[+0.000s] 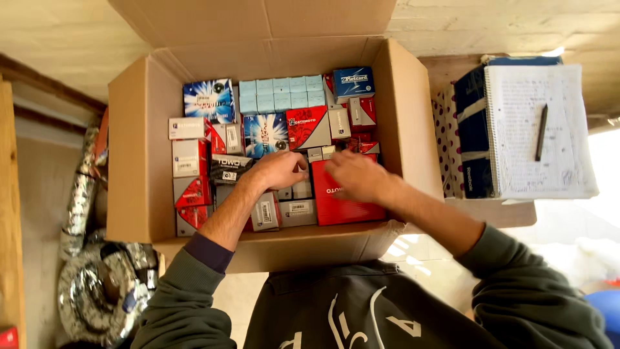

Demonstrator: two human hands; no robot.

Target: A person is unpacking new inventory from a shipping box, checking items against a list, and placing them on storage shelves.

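Note:
An open cardboard box [129,142] stands in front of me, packed with several small product cartons in red, grey, blue and black. My left hand [279,169] reaches into the middle of the box, fingers curled around small grey cartons [301,189]. My right hand [357,174] lies on the top edge of a larger red carton [342,203] at the front right of the box. What the fingers of either hand grip is hidden. A row of pale blue cartons [281,94] sits at the back.
To the right, a spiral notebook [549,148] with a black pen [541,132] lies on a dark bag and a dotted cloth. Silvery flexible ducting [90,284] lies at the lower left. A wooden board [10,213] runs along the left edge.

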